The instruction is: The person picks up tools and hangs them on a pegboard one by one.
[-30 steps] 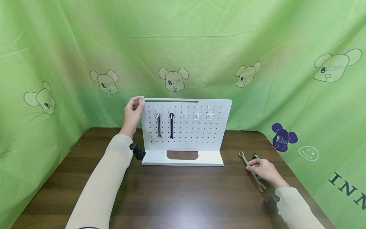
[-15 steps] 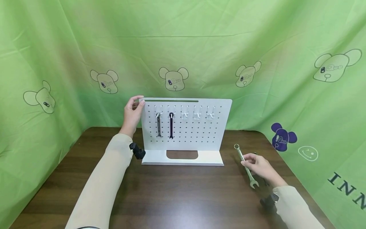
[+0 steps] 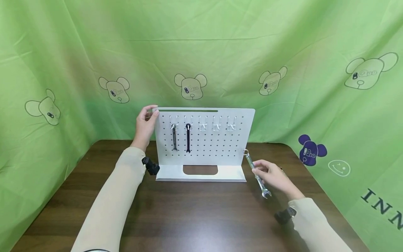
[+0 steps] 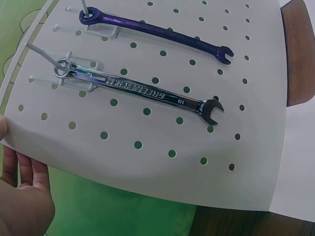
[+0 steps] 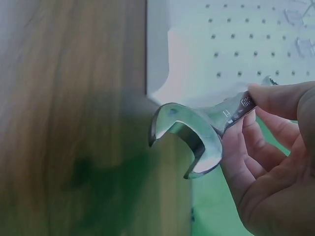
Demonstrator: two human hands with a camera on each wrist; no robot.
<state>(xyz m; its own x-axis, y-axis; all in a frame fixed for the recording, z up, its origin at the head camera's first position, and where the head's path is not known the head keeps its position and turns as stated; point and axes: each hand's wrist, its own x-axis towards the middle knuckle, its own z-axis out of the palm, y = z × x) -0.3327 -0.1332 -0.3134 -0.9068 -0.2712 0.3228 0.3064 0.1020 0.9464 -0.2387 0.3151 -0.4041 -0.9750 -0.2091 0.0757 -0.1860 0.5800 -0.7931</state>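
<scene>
My left hand grips the upper left edge of a white pegboard, thumb in front and fingers behind. On its two leftmost hooks hang a chrome combination wrench marked 10 and a dark purple one, ring ends up. To the right of the board, my right hand pinches a larger silver combination wrench by its shaft. Its ring end points up toward the board's right edge, and the open end hangs toward me. A further dark tool is mostly hidden behind this hand.
Three hooks with nothing on them line the right half of the pegboard. The board's base stands on a dark wooden table. A green printed curtain surrounds the table's back and sides.
My right hand has lifted the silver wrench from the right of the table and carried it left toward the pegboard. The left hand keeps its grip on the board.
</scene>
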